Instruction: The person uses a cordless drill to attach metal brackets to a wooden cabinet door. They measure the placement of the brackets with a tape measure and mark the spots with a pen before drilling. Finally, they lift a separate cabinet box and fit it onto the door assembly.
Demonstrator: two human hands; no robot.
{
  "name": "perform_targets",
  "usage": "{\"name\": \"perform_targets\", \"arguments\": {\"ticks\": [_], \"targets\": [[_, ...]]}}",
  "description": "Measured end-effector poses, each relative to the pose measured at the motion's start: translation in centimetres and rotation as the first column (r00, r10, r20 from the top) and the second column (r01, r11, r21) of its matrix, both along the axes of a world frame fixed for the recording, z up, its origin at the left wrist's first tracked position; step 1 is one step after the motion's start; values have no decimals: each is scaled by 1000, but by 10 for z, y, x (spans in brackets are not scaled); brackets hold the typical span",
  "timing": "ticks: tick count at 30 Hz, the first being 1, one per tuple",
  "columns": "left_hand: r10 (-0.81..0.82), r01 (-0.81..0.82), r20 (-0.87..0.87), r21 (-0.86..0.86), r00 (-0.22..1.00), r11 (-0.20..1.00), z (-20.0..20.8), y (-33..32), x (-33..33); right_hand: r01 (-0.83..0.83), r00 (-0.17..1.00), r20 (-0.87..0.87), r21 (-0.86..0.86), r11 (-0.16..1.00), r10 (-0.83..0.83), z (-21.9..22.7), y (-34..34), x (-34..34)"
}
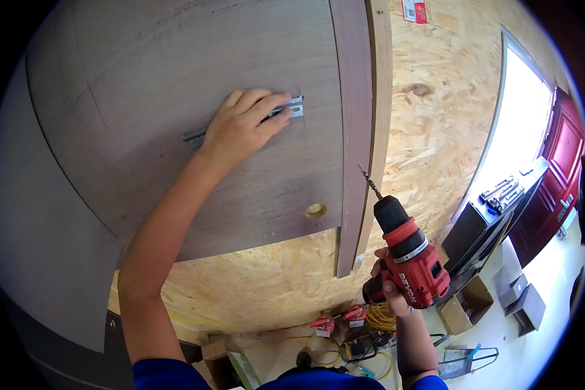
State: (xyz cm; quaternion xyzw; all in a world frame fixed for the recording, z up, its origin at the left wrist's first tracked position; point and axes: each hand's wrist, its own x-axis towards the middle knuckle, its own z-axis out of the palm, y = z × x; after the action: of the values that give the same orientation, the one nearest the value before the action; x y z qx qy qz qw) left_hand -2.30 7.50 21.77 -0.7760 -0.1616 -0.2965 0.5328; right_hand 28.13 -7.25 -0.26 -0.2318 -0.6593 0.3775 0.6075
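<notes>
My left hand (239,127) presses a slotted metal drawer slide (296,108) against a grey-brown wood panel (240,58). The slide's right end, with its slots, shows past my fingertips, and its darker left end sticks out below the wrist; the palm covers the middle. Low on the right, my right hand (390,289) grips a red and black cordless drill (409,260) by its handle. A twist drill bit (370,182) sits in the chuck, its tip up and left, apart from the panel. A round hole (316,210) marks the panel's lower right part.
Upright wood strips (357,143) border the panel on the right, beside a chipboard wall (429,117). More metal slides (504,192) lie on a dark cabinet near the window. An open cardboard box (468,305), a yellow cable (380,316) and tools are on the floor.
</notes>
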Motion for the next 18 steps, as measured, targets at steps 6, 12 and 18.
{"name": "perform_targets", "arguments": {"ticks": [6, 12, 18], "targets": [[-28, 28, 9, -15, 1000, 999, 0, 3, -4, -16, 999, 35, 36, 999, 15, 0, 11, -13], [-40, 46, 77, -74, 996, 996, -3, 0, -1, -18, 999, 26, -23, 1000, 18, -2, 19, -19], [-17, 29, 112, -108, 994, 994, -3, -2, 2, 29, 999, 45, -21, 999, -28, 1, 25, -24]]}}
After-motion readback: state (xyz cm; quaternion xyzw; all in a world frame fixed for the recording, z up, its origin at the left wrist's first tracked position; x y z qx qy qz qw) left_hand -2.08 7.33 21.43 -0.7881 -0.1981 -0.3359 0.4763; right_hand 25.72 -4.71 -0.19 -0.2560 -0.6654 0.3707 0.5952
